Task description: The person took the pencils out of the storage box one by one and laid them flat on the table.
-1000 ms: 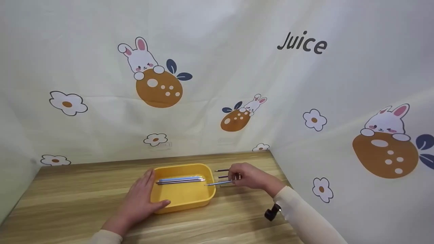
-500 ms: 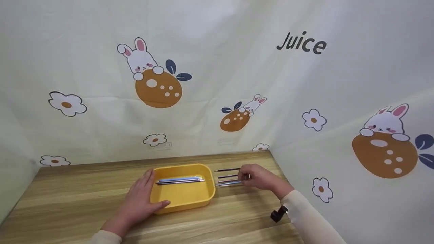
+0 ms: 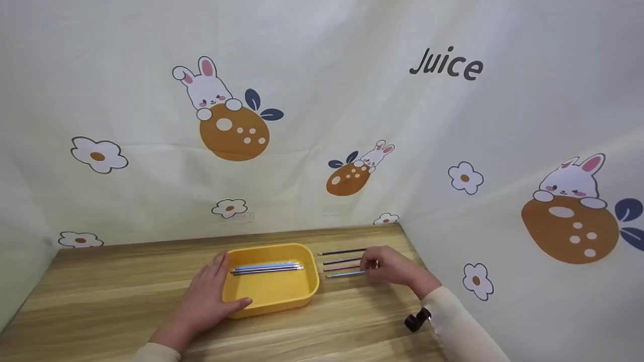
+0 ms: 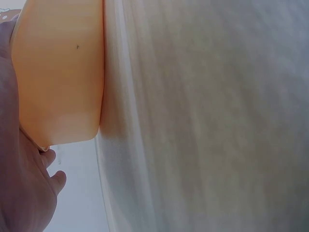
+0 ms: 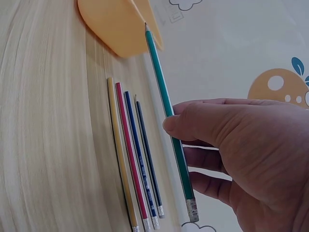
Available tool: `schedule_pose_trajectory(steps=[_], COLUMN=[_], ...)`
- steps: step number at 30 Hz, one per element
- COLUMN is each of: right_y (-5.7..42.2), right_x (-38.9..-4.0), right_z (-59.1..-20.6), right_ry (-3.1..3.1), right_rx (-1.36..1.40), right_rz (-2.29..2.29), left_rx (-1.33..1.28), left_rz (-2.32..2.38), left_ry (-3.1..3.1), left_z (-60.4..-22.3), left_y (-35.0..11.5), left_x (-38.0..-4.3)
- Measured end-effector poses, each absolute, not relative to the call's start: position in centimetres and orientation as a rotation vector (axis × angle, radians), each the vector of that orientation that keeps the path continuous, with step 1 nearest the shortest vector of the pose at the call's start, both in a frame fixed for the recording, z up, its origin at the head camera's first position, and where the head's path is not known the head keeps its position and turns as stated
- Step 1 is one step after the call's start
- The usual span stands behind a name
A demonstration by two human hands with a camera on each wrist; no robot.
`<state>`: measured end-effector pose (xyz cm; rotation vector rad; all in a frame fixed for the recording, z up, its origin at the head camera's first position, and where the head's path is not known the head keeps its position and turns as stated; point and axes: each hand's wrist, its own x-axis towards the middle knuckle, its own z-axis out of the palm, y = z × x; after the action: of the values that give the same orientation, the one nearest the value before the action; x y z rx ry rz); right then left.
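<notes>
A yellow tray point(image 3: 274, 301) sits on the wooden table, with several pencils point(image 3: 266, 267) lying across its far side. My left hand point(image 3: 211, 294) grips the tray's left front corner, thumb on the front wall; the left wrist view shows that hand point(image 4: 24, 193) beside the tray's wall point(image 4: 58, 72). Right of the tray, my right hand point(image 3: 372, 265) pinches a green pencil point(image 5: 161, 87) between thumb and fingers, its tip pointing at the tray point(image 5: 116, 24). The right hand point(image 5: 176, 133) holds it just above a row of pencils point(image 5: 135, 159) lying side by side on the table: yellow, red, blue and dark.
Printed cloth walls point(image 3: 302, 151) with rabbits and flowers close the table off at the back and on the right. Bare wood point(image 3: 100, 301) lies left of and in front of the tray. A black mount point(image 3: 417, 319) sits on my right wrist.
My right hand has drawn back to the right with the green pencil, whose tip was over the tray's right rim and is now over the row. The left hand and tray have stayed put.
</notes>
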<state>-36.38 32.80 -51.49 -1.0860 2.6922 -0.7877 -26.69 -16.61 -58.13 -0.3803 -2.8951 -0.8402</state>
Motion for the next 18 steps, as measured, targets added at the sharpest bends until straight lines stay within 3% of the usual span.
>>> schedule_pose_trajectory(steps=[18], right_y=[33.3], right_x=[-36.7], right_z=[-53.5], right_ry=[2.695], right_rx=[-1.133], right_rz=[-0.824], left_rx=[-0.362], left_rz=[-0.829], left_ry=[-2.914], left_z=[-58.2], left_y=[-16.6], left_x=[-26.8])
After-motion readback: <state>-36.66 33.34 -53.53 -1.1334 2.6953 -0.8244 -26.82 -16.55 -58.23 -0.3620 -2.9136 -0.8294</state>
